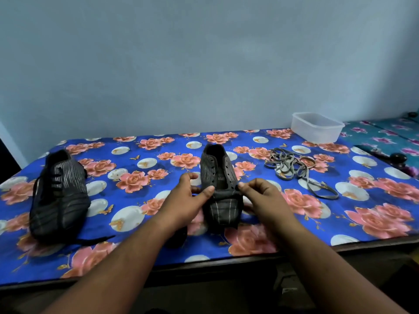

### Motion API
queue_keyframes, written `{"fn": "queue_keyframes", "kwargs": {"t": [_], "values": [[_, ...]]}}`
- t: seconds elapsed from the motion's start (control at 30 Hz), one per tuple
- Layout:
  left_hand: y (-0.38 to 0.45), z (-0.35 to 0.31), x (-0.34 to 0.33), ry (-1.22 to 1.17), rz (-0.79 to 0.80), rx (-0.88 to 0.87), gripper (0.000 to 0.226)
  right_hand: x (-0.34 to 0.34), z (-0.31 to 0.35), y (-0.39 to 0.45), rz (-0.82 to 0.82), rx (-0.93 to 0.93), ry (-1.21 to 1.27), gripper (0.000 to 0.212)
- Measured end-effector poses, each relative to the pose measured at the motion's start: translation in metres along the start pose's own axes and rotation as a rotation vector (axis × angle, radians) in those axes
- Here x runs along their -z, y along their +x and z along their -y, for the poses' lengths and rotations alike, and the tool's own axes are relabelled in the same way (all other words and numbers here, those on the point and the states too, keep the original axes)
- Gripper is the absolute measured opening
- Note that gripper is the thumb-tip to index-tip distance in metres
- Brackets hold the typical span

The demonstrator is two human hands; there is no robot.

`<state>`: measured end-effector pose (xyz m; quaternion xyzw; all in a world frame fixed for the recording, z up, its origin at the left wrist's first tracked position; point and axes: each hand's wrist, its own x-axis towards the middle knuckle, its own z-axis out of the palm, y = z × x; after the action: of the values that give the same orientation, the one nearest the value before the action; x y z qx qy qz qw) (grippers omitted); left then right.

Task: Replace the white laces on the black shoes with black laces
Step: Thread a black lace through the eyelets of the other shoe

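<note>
Unlaced shoe (218, 186) lay centre; laced shoe (59, 196) well left of it, removed laces (294, 171) to its right. Your left hand (188, 196) and right hand (260, 196) pinched its lowest eyelets — black lace barely visible; uneven ends risked a lopsided lacing.

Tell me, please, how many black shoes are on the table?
2. One shoe lies at the left of the table, already with black laces. The other shoe is in the middle, held between both hands. None seems hidden.
</note>
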<state>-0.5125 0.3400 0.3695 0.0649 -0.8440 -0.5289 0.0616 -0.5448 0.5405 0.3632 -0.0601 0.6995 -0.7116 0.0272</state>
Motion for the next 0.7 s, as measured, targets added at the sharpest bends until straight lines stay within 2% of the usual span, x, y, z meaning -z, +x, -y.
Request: {"fn": "queue_keyframes", "kwargs": {"t": [0.07,0.2,0.4,0.5,0.57,0.7], "values": [[0.015,0.001,-0.001,-0.033,-0.023,0.013,0.058,-0.011,0.000,0.011,0.013,-0.013,0.033,0.021],[0.042,0.002,0.004,-0.085,-0.062,0.008,0.046,-0.023,0.004,0.036,0.028,-0.003,0.056,0.022],[0.099,0.010,0.016,-0.070,-0.032,0.008,0.035,-0.037,0.007,0.098,0.069,-0.002,-0.092,0.024],[0.121,0.018,0.023,-0.043,-0.013,0.004,0.035,-0.036,0.017,0.126,0.111,0.059,-0.154,0.023],[0.129,0.026,0.024,0.023,-0.031,-0.052,0.039,-0.030,0.023,0.141,0.163,0.103,-0.078,0.024],[0.121,0.036,0.018,0.096,-0.153,-0.216,0.041,-0.017,0.018,0.154,0.229,0.069,0.330,0.026]]}}
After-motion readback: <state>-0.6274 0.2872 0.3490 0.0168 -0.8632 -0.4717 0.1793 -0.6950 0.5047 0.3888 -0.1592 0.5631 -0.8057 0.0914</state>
